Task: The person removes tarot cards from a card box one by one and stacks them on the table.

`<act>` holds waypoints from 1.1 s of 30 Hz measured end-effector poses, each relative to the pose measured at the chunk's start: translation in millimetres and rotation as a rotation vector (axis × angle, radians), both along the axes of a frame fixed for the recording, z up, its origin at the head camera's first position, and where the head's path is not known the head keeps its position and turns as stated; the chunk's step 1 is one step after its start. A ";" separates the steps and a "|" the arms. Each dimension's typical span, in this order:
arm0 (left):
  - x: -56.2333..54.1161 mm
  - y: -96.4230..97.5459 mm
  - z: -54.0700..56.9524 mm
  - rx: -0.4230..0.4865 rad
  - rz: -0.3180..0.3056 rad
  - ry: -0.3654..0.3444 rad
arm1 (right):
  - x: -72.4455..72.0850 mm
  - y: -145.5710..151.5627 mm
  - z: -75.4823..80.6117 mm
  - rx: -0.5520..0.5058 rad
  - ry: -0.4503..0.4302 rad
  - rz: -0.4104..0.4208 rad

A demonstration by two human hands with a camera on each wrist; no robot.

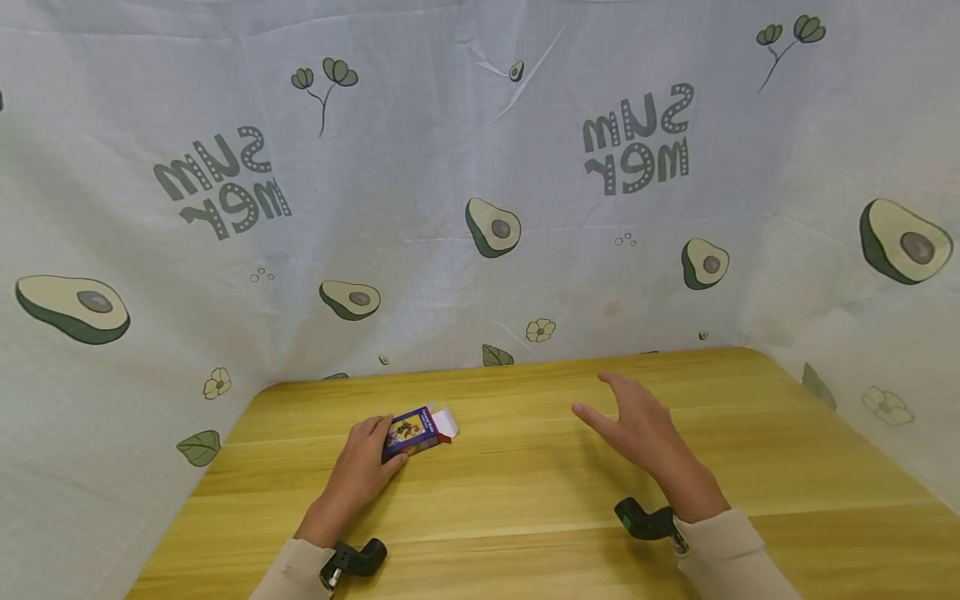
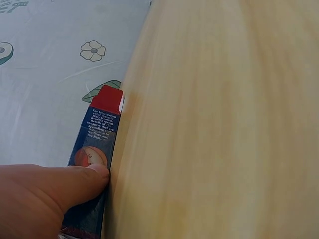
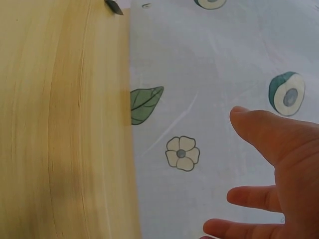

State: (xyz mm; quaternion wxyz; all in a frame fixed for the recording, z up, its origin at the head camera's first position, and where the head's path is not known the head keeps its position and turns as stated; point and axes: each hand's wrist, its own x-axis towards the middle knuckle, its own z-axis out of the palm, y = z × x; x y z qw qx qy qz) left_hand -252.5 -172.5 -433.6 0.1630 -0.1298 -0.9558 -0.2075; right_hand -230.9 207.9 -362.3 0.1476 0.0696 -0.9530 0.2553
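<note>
A small blue card box (image 1: 411, 432) with a picture on its face lies on the left part of the wooden table. Its end flap (image 1: 444, 423), white inside with red edges, stands out on the right. My left hand (image 1: 364, 458) grips the box from its left end, the thumb along the near side. In the left wrist view, the thumb presses the printed narrow side of the card box (image 2: 99, 128), below a red end tab. Over the table to the right, my right hand (image 1: 637, 423) holds nothing, its thumb and fingers spread apart.
The wooden table (image 1: 525, 500) has a rounded far right corner. A white cloth (image 1: 420, 183) printed with avocados, flowers and lettering hangs behind the far edge and along both sides. Each wrist wears a black camera mount, on the left (image 1: 360, 558) and right (image 1: 643, 520).
</note>
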 end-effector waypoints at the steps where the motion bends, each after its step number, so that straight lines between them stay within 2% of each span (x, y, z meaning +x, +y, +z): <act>1: 0.4 0.5 0.4 0.000 -0.004 0.000 | -0.2 0.3 -0.4 -0.001 -0.003 0.000; 11: 5.2 8.9 3.1 -0.079 -0.084 -0.049 | -1.5 0.4 -5.0 -0.002 -0.019 0.008; 19: 11.3 24.7 8.5 -0.140 -0.138 -0.071 | 0.1 -2.8 -4.6 -0.030 -0.033 0.031; 33: 19.9 54.3 15.6 -0.167 -0.249 -0.110 | -0.7 -14.9 -8.1 -0.050 -0.054 0.049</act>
